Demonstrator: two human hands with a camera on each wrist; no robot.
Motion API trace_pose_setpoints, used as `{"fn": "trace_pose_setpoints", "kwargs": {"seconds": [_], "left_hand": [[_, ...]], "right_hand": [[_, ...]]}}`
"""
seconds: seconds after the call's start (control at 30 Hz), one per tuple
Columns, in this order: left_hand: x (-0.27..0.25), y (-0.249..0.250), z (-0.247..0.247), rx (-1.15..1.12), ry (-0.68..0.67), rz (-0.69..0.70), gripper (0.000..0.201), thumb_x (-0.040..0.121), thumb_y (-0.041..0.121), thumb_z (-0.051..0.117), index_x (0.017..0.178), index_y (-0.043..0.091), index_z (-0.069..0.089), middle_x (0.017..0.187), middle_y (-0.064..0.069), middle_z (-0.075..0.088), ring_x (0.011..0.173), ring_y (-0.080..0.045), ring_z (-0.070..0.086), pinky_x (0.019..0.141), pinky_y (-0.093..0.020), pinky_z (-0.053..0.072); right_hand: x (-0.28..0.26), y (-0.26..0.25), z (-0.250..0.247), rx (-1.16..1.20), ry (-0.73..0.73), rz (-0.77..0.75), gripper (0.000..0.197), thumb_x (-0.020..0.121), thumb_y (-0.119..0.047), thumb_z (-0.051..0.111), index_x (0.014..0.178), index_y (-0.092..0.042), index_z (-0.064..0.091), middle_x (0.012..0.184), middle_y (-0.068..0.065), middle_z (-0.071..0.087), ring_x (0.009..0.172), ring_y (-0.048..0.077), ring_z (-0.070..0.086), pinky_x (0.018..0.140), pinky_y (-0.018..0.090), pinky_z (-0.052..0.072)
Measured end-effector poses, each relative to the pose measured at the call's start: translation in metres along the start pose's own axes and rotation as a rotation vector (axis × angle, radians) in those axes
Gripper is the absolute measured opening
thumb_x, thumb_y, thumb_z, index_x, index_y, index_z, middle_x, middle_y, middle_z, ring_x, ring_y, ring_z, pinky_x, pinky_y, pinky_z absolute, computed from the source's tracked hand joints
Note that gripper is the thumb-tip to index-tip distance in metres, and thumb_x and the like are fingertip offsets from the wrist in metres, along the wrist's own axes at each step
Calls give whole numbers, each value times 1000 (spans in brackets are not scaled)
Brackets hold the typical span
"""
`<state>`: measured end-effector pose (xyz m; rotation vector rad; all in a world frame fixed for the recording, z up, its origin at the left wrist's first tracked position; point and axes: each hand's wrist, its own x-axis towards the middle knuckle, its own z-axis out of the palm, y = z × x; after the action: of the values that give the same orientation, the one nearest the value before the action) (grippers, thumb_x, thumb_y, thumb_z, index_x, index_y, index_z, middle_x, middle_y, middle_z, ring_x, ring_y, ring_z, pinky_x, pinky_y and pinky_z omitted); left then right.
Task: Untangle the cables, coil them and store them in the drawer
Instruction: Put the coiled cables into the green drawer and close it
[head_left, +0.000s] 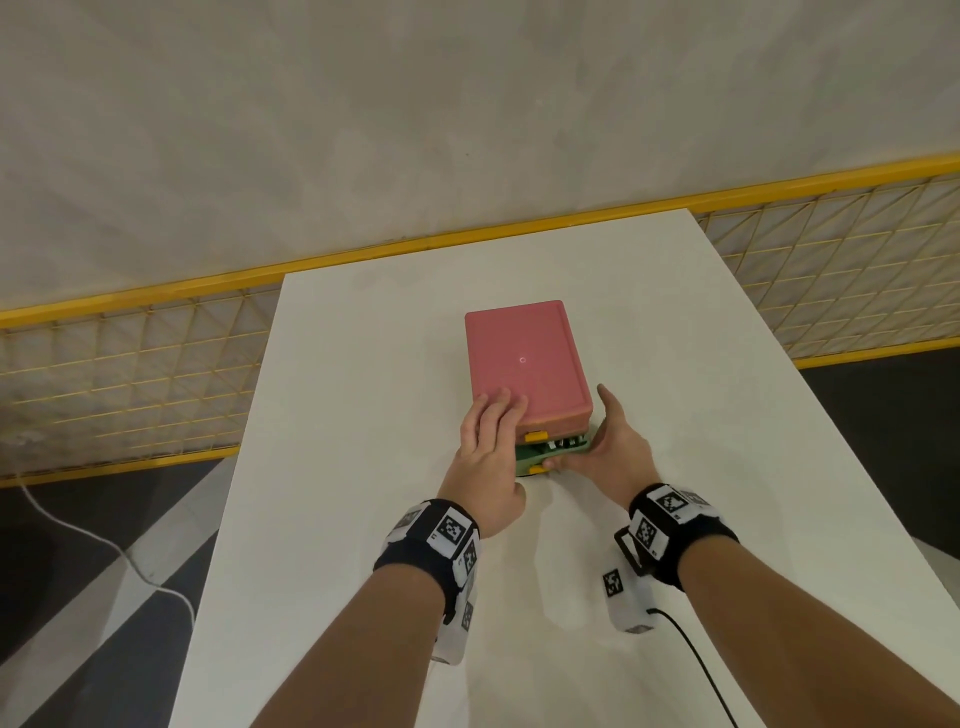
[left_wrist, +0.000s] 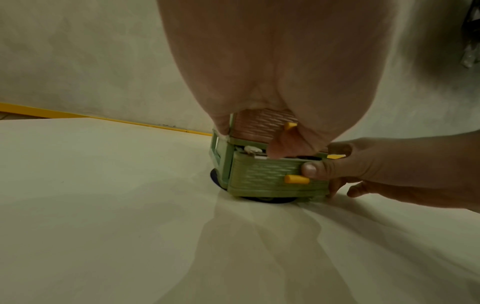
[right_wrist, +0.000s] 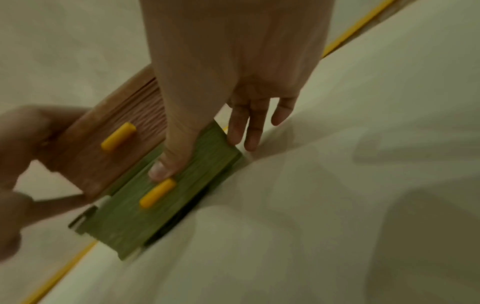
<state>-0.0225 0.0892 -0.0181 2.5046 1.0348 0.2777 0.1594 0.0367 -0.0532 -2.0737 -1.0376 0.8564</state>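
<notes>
A small drawer unit with a pink top (head_left: 524, 358) stands mid-table. Its green lower drawer (head_left: 563, 448) (left_wrist: 270, 174) (right_wrist: 135, 222) sticks out a little toward me, and cable ends (head_left: 561, 443) (left_wrist: 250, 150) show in the gap. My left hand (head_left: 496, 415) lies flat on the near left corner of the pink top, fingers straight. My right hand (head_left: 597, 436) is at the unit's near right corner. Its thumb (left_wrist: 310, 168) (right_wrist: 166, 164) presses the green drawer front beside the yellow handle (left_wrist: 296, 179) (right_wrist: 157, 192), and its fingers (right_wrist: 246, 127) run straight along the right side.
The white table (head_left: 363, 467) ends at a yellow mesh fence (head_left: 130, 374) and a pale wall. A white cord (head_left: 104, 543) lies on the floor at left. A black lead (head_left: 696, 660) trails from my right wristband. A dark disc (left_wrist: 259, 199) sits under the unit.
</notes>
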Motion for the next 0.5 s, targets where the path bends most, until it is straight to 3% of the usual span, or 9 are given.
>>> {"fn": "trace_pose_setpoints", "kwargs": {"seconds": [0.1, 0.17, 0.23, 0.3, 0.37, 0.43, 0.5], "left_hand": [[-1, -2, -1, -13, 15, 23, 89, 74, -1, 52, 154, 12, 12, 159, -7, 14, 147, -25, 0, 120, -29, 7], [-2, -8, -6, -67, 32, 36, 86, 76, -3, 53, 152, 17, 19, 157, -3, 18, 145, -21, 6, 120, -33, 18], [-3, -16, -10, -110, 36, 43, 89, 75, -1, 59, 152, 23, 20, 156, 1, 13, 145, -18, 6, 114, -27, 27], [-4, -22, -13, -101, -13, 41, 100, 74, 5, 69, 153, 31, 14, 159, 4, 2, 147, -11, -7, 108, -20, 25], [-1, -27, -13, -48, 11, 53, 99, 74, 12, 78, 152, 33, 19, 160, 0, 10, 146, -10, -5, 108, -23, 26], [4, -30, -15, 9, 65, 77, 93, 73, 22, 83, 149, 30, 30, 156, -2, 24, 146, -16, 6, 109, -30, 29], [5, -33, -18, -38, 24, 68, 93, 71, 30, 84, 148, 31, 31, 155, -1, 24, 146, -17, 7, 111, -30, 24]], "right_hand": [[-2, 5, 6, 130, -2, -48, 122, 48, -47, 89, 148, -30, 23, 100, -4, 57, 94, 15, 61, 88, 35, 52], [-5, 9, 7, 144, 9, -99, 104, 54, -43, 89, 142, -32, 34, 87, -9, 59, 79, 6, 60, 74, 25, 52], [-12, 8, 4, 91, 5, -140, 88, 59, -40, 87, 134, -36, 41, 71, -18, 57, 68, 2, 57, 66, 14, 44], [-15, 8, 2, 59, -14, -174, 88, 57, -47, 84, 132, -42, 39, 78, -28, 61, 82, 4, 63, 82, 24, 48], [-15, 7, 0, -21, -32, -198, 92, 57, -53, 81, 136, -41, 35, 91, -33, 62, 100, 6, 64, 97, 37, 44], [-14, 3, -4, -126, -56, -203, 93, 62, -53, 79, 139, -37, 30, 98, -28, 61, 107, 7, 62, 98, 34, 35], [-15, -1, -8, -206, -70, -207, 92, 65, -52, 78, 140, -34, 27, 101, -23, 62, 109, 9, 61, 92, 31, 28]]}}
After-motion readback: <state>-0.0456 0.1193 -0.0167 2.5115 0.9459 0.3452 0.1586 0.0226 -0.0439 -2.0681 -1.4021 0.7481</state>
